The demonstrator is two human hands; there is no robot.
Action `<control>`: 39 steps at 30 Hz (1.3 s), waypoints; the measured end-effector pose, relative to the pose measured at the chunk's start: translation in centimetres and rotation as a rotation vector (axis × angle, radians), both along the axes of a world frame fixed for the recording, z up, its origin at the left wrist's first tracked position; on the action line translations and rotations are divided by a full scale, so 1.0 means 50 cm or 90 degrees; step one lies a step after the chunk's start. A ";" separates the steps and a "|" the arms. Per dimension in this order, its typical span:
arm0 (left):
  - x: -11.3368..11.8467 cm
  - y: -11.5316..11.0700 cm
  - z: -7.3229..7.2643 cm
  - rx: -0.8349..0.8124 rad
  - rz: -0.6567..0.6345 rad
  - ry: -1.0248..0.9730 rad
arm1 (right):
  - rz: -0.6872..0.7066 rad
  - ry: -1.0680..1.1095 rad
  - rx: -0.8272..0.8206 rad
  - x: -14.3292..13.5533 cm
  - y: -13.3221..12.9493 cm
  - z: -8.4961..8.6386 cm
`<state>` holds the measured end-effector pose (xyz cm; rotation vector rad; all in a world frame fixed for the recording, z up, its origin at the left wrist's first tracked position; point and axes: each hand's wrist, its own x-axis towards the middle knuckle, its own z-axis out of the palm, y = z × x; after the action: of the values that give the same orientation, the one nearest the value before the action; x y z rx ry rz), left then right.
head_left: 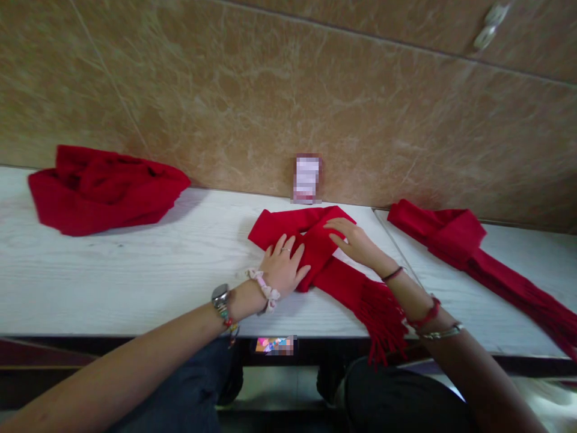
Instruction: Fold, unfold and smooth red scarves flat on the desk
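A red fringed scarf (336,276) lies folded across itself on the white wood-grain table, its tassels hanging over the front edge. My left hand (283,266) rests on the crossed part of the scarf, fingers spread. Over the upper right fold lies my right hand (354,240), its fingers stretched out and touching the cloth. Neither hand grips the fabric. On the right, a second red scarf (455,240) is folded near the wall, with its fringed end reaching toward the front edge.
A crumpled red cloth (108,192) sits at the left against the tiled wall (252,90). Behind the middle scarf a small blurred box-like item (307,178) leans on the wall. A lit phone screen (274,345) shows below the table's front edge. A seam crosses the tabletop (180,288) at right.
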<state>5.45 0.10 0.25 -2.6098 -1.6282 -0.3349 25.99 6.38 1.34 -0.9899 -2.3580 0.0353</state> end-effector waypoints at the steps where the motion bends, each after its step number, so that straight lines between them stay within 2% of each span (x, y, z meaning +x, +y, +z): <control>1: -0.001 0.001 -0.008 -0.032 0.015 0.013 | -0.007 -0.015 0.002 -0.016 0.011 -0.002; 3: -0.005 0.000 -0.016 -0.099 0.007 0.030 | 0.011 -0.084 -0.006 -0.048 0.029 -0.012; 5: -0.012 0.005 -0.009 -0.123 -0.009 0.037 | 0.040 -0.166 -0.015 -0.071 0.039 -0.026; 7: -0.024 0.023 0.009 -0.095 0.012 0.034 | 0.051 -0.214 -0.010 -0.080 0.039 -0.039; 10: -0.046 0.076 0.025 0.004 0.066 0.010 | 0.052 -0.209 0.013 -0.071 0.030 -0.054; 12: -0.062 0.117 0.015 0.007 0.060 0.009 | 0.052 -0.196 0.019 -0.059 0.022 -0.059; 14: -0.081 0.149 -0.007 -0.045 0.048 0.026 | 0.047 -0.197 0.014 -0.050 0.014 -0.063; 18: -0.120 0.183 -0.046 -0.031 0.053 0.004 | 0.004 -0.222 -0.019 -0.055 -0.002 -0.069; 22: -0.138 0.203 -0.040 -0.066 0.109 -0.028 | -0.094 -0.216 -0.061 -0.086 -0.023 -0.054; 24: -0.137 0.201 -0.025 -0.100 0.147 -0.048 | -0.134 -0.185 -0.052 -0.103 -0.039 -0.036; 26: -0.130 0.184 -0.006 -0.082 0.156 -0.062 | -0.154 -0.161 -0.039 -0.114 -0.059 -0.016; 29: -0.114 0.131 0.020 -0.017 0.105 -0.069 | -0.167 -0.184 -0.065 -0.118 -0.096 0.005; 30: -0.108 0.111 0.027 -0.029 0.071 -0.069 | -0.183 -0.201 -0.086 -0.116 -0.110 0.008; 33: -0.099 0.072 0.036 -0.164 -0.022 -0.057 | -0.246 -0.257 -0.150 -0.107 -0.155 0.011; 35: -0.101 0.067 0.034 -0.263 -0.037 -0.080 | -0.265 -0.298 -0.168 -0.101 -0.185 0.010; 39: -0.116 0.084 0.025 -0.374 -0.023 -0.170 | -0.285 -0.361 -0.088 -0.104 -0.226 0.001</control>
<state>-0.35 4.29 1.49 -3.1284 -2.0240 -0.2404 20.77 -4.94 1.38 -1.7640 -2.5779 -0.2946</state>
